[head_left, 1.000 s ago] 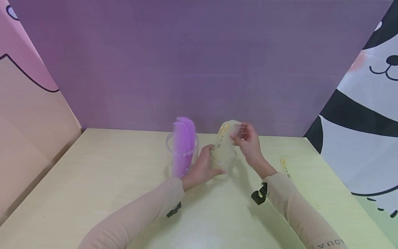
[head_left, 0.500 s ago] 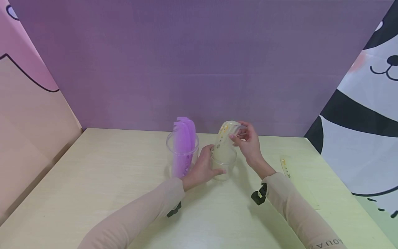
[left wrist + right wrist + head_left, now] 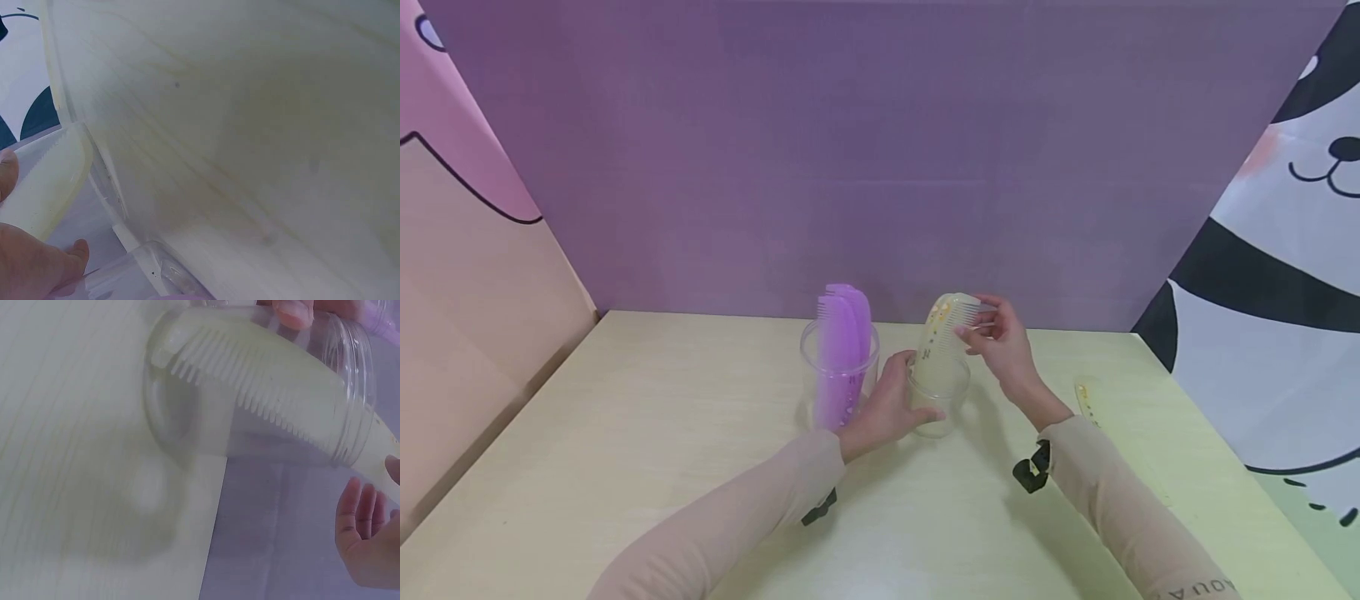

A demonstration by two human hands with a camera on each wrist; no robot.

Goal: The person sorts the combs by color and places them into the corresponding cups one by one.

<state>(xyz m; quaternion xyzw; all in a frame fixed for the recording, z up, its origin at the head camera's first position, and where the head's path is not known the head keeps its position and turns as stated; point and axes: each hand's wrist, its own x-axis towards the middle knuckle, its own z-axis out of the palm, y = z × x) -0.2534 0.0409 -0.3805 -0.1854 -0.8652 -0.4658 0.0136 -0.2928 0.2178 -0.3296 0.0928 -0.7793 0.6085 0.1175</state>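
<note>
A clear plastic cup (image 3: 952,405) stands on the table, and my left hand (image 3: 889,408) grips it from the left side, thumb at the front. Pale yellow combs (image 3: 946,333) with a small flower print lean upright in it, their upper ends above the rim. At that top part, my right hand (image 3: 1002,343) pinches a comb between thumb and fingers on the toothed side. In the right wrist view, a comb's toothed lower part (image 3: 250,369) shows through the cup wall, reaching close to the cup's bottom.
Left of my left hand, a second clear cup (image 3: 809,367) holds several purple combs (image 3: 844,333). Another pale yellow comb (image 3: 1084,400) lies on the table at the right, partly behind my right sleeve. A purple backdrop (image 3: 880,167) rises behind the table's far edge.
The pale yellow combs in the cup have drawn slightly closer together under my right hand. My right wrist has shifted slightly to the right; my left hand holds still.
</note>
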